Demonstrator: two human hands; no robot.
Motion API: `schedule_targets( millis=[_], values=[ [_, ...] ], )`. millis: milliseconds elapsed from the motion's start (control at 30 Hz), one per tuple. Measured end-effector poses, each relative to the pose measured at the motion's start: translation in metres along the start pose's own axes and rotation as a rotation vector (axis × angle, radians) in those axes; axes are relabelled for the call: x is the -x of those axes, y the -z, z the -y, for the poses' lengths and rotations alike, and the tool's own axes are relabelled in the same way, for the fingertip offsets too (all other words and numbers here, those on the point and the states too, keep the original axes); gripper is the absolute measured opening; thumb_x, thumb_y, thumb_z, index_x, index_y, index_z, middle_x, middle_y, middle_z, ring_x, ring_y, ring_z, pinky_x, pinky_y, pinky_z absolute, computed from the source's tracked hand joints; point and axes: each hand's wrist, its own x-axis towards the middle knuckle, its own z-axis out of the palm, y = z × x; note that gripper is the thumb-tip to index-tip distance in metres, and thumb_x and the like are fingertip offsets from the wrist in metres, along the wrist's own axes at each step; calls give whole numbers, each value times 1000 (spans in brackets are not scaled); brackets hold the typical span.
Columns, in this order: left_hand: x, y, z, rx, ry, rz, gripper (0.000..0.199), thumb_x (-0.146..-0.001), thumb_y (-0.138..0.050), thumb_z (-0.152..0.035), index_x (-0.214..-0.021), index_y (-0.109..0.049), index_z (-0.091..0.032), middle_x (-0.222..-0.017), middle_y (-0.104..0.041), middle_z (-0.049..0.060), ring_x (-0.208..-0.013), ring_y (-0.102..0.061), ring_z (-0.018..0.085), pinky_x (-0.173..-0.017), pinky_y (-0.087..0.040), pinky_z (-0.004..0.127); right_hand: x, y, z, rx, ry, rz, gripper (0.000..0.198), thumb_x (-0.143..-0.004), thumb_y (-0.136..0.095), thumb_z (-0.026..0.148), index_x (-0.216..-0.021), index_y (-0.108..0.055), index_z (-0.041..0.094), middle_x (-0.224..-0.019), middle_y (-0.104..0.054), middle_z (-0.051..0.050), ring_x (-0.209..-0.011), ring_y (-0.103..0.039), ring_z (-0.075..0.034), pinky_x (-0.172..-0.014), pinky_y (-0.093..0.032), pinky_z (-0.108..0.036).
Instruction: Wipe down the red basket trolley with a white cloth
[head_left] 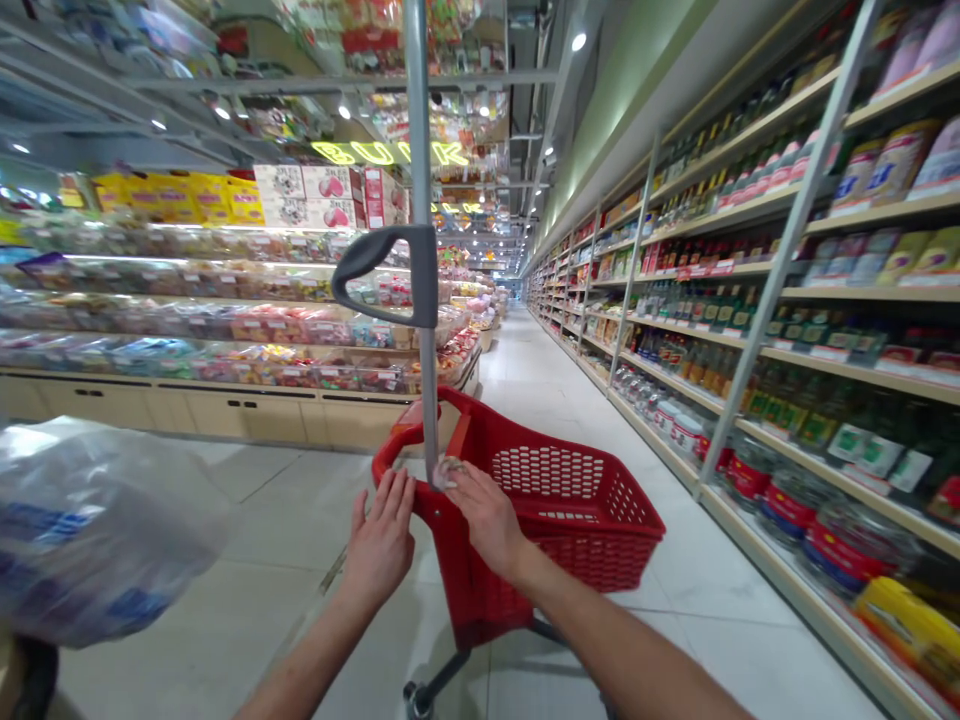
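A red plastic shopping cart (585,545) with a perforated basket stands in front of me. A grey metal pole (418,120) rises from its near side, and a dark grey loop handle (386,275) is fixed partway up. My left hand (382,545) rests on the near red rim, its fingers stretched out and holding nothing. Beside the foot of the pole, my right hand (487,515) presses a small crumpled whitish cloth (448,470) under its fingertips. The cloth is partly covered by the fingers, and its exact kind is unclear.
Shelves (750,340) of bottles and jars line the right side. On the left runs a bulk display (247,320) of packaged goods above light wooden cabinets (244,415). A blurred translucent plastic bag (97,530) is close at left. Pale floor tiles (517,370) stretch down the aisle.
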Motion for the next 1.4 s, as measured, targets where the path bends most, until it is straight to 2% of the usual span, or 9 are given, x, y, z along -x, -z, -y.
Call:
schedule_targets(
  millis=[67,133,467,600,700,800,1033,1233,1400],
  values=[
    [-4,8,-3,-20,-27,17,51,-69,-38,-11,-120,-45,-10,-130,-43,12,-121,-35,25,-96,-24,44,46,-14,2,-45,-217,-54,45,-79,-35,1,-118,-52,17,-122,-52,-10,-119,-40,-20,-94,-42,-39],
    [-11,17,-7,-29,-57,35,43,-72,-38,-13,-113,-50,-11,-122,-50,13,-114,-41,27,-91,-28,43,69,-19,-4,-99,-289,-84,50,-78,-32,0,-122,-48,19,-126,-48,-10,-119,-41,-19,-95,-42,-39],
    [-22,59,-74,140,-61,101,13,-71,-45,-19,-79,-55,-16,-82,-56,8,-85,-47,24,-78,-35,39,83,0,-72,-132,-442,-167,46,-75,-34,3,-110,-59,20,-117,-56,-7,-111,-48,-17,-95,-40,-40],
    [-30,59,-71,378,-160,90,26,-78,-41,-25,-99,-54,-19,-101,-58,7,-96,-48,20,-85,-35,37,90,24,-82,-155,-536,-159,48,-67,-34,2,-99,-64,20,-109,-61,-5,-104,-54,-16,-92,-43,-38],
    [-49,43,-45,418,-16,76,35,-82,-37,-31,-114,-48,-22,-126,-47,6,-117,-38,21,-96,-27,42,89,45,-75,-210,-568,-174,46,-64,-35,4,-96,-66,18,-109,-61,-7,-104,-54,-17,-93,-42,-37],
    [-61,25,-31,405,18,177,40,-81,-39,-41,-115,-48,-23,-131,-43,6,-123,-31,23,-100,-19,48,89,64,-65,-222,-616,-229,46,-65,-35,6,-101,-64,16,-108,-61,-8,-103,-55,-17,-93,-42,-37],
    [-42,27,-75,373,26,92,47,-82,-34,-48,-117,-48,-21,-129,-45,9,-121,-35,24,-102,-16,50,95,111,-45,-199,-676,-190,48,-68,-38,10,-111,-57,18,-115,-58,-6,-106,-53,-18,-91,-44,-36],
    [-47,37,-88,367,-38,124,49,-81,-36,-51,-118,-48,-21,-130,-44,9,-121,-36,25,-101,-22,47,62,139,-66,-138,-702,123,47,-64,-34,7,-98,-65,15,-102,-65,-5,-96,-59,-16,-91,-44,-33],
    [-52,26,-82,323,69,114,53,-82,-32,-49,-121,-45,-15,-132,-41,12,-124,-31,28,-100,-23,50,51,125,-52,9,-691,0,47,-67,-33,6,-103,-63,16,-106,-63,-7,-98,-58,-19,-90,-44,-37]
  ],
)
